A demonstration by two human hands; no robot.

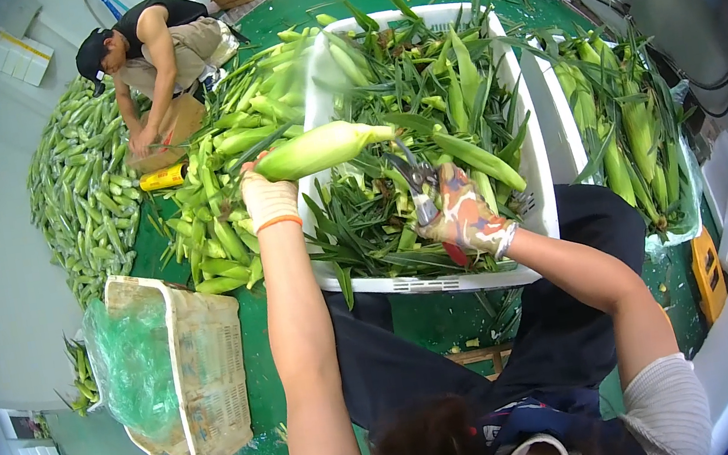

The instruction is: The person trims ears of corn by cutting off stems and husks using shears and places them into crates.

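Observation:
My left hand [266, 197], in a pale glove with an orange cuff, is closed around an ear of corn [315, 151] in its green husk. The ear lies level, its stalk end pointing right. My right hand [467, 212], in a patterned glove, grips a pair of pruning shears [421, 189]. Their blades are near the stalk end of the ear; whether they touch it I cannot tell. Both hands are over a white plastic crate [533, 146] filled with cut leaves [381, 215] and some husked ears.
A heap of green ears [222, 220] lies left of the crate, with bagged ears [86, 194] beyond. A co-worker [159, 51] crouches by a cardboard box [180, 128]. A bag of corn [637, 130] stands right. A crate with green plastic [207, 373] stands at left.

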